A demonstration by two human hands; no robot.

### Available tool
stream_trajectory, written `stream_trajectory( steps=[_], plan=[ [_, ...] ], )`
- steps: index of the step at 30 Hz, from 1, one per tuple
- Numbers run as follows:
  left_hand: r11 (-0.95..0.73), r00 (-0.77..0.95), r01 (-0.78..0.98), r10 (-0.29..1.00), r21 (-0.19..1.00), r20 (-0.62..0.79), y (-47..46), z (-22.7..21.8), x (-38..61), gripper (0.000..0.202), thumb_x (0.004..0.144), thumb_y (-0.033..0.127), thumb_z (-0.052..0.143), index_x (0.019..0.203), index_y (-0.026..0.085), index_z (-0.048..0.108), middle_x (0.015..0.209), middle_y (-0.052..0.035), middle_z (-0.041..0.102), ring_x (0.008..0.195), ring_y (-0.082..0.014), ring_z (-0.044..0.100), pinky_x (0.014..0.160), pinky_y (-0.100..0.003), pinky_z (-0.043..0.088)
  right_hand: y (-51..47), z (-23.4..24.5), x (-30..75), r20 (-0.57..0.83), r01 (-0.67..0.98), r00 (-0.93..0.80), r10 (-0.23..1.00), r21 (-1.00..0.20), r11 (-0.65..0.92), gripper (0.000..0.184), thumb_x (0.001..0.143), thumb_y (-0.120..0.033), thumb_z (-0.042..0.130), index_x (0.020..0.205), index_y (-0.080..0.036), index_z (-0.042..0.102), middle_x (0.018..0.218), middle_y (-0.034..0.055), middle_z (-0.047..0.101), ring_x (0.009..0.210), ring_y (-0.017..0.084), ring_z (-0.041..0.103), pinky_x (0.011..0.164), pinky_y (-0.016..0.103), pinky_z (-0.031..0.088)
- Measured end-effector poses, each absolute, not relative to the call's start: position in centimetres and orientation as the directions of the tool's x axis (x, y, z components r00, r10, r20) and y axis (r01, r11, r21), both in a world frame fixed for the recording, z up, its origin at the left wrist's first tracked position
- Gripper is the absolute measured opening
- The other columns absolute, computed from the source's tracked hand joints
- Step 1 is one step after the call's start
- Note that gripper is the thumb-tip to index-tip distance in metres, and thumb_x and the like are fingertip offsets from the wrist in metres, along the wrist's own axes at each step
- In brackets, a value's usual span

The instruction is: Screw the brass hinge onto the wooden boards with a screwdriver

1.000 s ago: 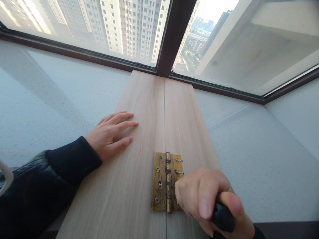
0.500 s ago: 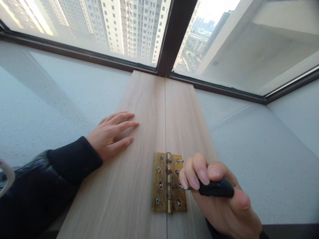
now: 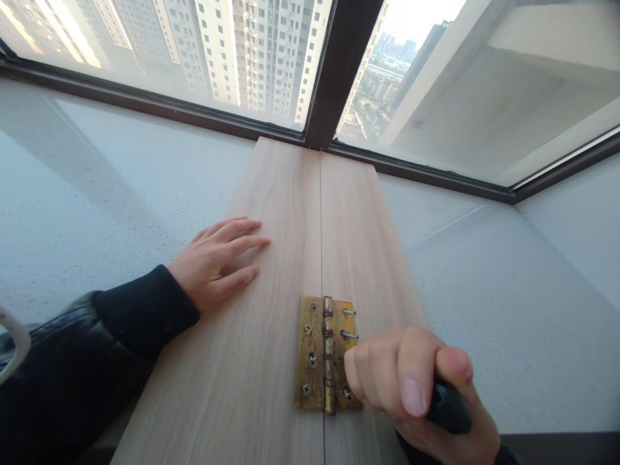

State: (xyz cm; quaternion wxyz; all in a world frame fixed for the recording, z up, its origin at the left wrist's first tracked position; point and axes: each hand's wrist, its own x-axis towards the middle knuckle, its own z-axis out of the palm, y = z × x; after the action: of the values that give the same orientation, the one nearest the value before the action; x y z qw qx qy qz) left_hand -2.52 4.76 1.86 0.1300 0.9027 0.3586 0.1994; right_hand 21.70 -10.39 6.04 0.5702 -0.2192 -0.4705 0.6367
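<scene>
A worn brass hinge (image 3: 312, 355) lies unfolded across the seam of two pale wooden boards (image 3: 271, 194). Screws sit in the holes of its left leaf. On the right leaf, two upper screws (image 3: 349, 335) stick up out of their holes, and a lower screw (image 3: 347, 394) sits deeper. My right hand (image 3: 402, 374) is closed around the black handle of a screwdriver (image 3: 450, 407), just right of the hinge. The fingers hide the shaft, the tip and part of the right leaf. Flat on the left board rests my left hand (image 3: 223, 261), fingers spread, holding nothing.
Behind the boards runs a dark window frame (image 3: 322, 84) with tall buildings outside. A speckled white sill (image 3: 121, 181) extends on both sides under the boards. At the far left edge a pale curved bar (image 3: 17, 345) shows in front of my sleeve.
My right hand has turned over and tightened around the screwdriver handle, whose end now points lower and to the right. The left hand and the hinge stay in place.
</scene>
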Motion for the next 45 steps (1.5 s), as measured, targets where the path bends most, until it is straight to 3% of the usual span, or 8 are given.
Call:
stream_trajectory(
  steps=[7,10,15,30,34,38,42,45],
  plan=[
    [-0.709,0.666,0.597,0.699,0.375,0.261,4.8,1.8,-2.5,0.043,0.095,0.04,0.042,0.13,0.02,0.057,0.144,-0.0125,0.048,0.138,-0.0319,0.037,0.111,-0.055,0.034,-10.6,5.8,22.7,0.25,-0.377,-0.162,0.955,-0.91,0.174,0.03,0.088,-0.059,0.064,0.104,-0.034,0.067,0.087,-0.0002,0.044,0.076,0.015,0.045,0.07,0.03,0.042],
    [-0.704,0.663,0.602,0.704,0.378,0.255,4.8,1.9,-2.5,0.044,0.095,0.04,0.041,0.131,0.021,0.056,0.144,-0.012,0.048,0.139,-0.0316,0.037,0.11,-0.055,0.034,-10.6,5.8,22.8,0.254,-0.319,-0.072,0.965,-0.922,0.219,0.025,0.087,-0.054,0.068,0.1,-0.032,0.066,0.086,0.0002,0.043,0.078,0.016,0.046,0.071,0.031,0.042],
    [-0.7,0.663,0.604,0.706,0.381,0.247,4.7,2.0,-2.5,0.044,0.094,0.04,0.041,0.131,0.021,0.055,0.145,-0.0116,0.047,0.139,-0.0306,0.036,0.112,-0.054,0.033,-10.5,5.9,22.3,0.277,-0.393,0.045,0.96,-0.879,0.272,0.024,0.086,-0.052,0.069,0.099,-0.032,0.067,0.08,-0.0004,0.041,0.07,0.014,0.045,0.062,0.028,0.042],
    [-0.693,0.655,0.61,0.714,0.383,0.248,4.6,2.1,-2.4,0.045,0.095,0.042,0.04,0.13,0.02,0.056,0.144,-0.0122,0.048,0.139,-0.0311,0.037,0.112,-0.052,0.033,-10.7,6.0,22.6,0.241,-0.4,-0.022,0.97,-0.892,0.212,0.023,0.085,-0.052,0.072,0.098,-0.034,0.067,0.083,-0.0011,0.043,0.072,0.013,0.048,0.065,0.027,0.043],
    [-0.694,0.657,0.61,0.713,0.384,0.246,4.7,2.1,-2.5,0.044,0.095,0.042,0.04,0.13,0.021,0.056,0.144,-0.0116,0.048,0.139,-0.0307,0.037,0.112,-0.052,0.033,-10.3,5.0,23.5,0.333,-0.33,-0.108,0.937,-0.901,0.282,0.028,0.087,-0.054,0.068,0.107,-0.035,0.069,0.085,0.0008,0.051,0.076,0.015,0.048,0.07,0.03,0.044],
    [-0.693,0.66,0.609,0.712,0.385,0.238,4.7,2.1,-2.5,0.044,0.095,0.042,0.04,0.131,0.022,0.055,0.145,-0.0109,0.047,0.139,-0.03,0.036,0.112,-0.052,0.032,-9.9,4.9,23.5,0.4,-0.356,-0.322,0.858,-0.891,0.281,0.032,0.095,-0.051,0.057,0.121,-0.035,0.066,0.074,0.0005,0.058,0.066,0.014,0.049,0.066,0.029,0.044],
    [-0.692,0.661,0.614,0.713,0.38,0.233,4.7,2.1,-2.5,0.044,0.095,0.043,0.038,0.131,0.022,0.055,0.145,-0.0105,0.047,0.14,-0.0299,0.036,0.112,-0.051,0.032,-10.4,6.0,22.1,0.234,-0.497,-0.253,0.939,-0.864,0.081,0.033,0.101,-0.052,0.043,0.105,-0.035,0.071,0.049,-0.0043,0.041,0.047,0.013,0.038,0.053,0.027,0.037],
    [-0.694,0.661,0.611,0.712,0.381,0.237,4.7,2.0,-2.5,0.044,0.095,0.043,0.039,0.131,0.022,0.055,0.145,-0.0108,0.047,0.14,-0.0297,0.035,0.113,-0.052,0.032,-10.6,6.7,21.5,0.212,-0.545,-0.205,0.955,-0.836,0.068,0.038,0.103,-0.048,0.036,0.099,-0.031,0.07,0.052,-0.0048,0.034,0.048,0.012,0.032,0.053,0.028,0.032]
  ],
)
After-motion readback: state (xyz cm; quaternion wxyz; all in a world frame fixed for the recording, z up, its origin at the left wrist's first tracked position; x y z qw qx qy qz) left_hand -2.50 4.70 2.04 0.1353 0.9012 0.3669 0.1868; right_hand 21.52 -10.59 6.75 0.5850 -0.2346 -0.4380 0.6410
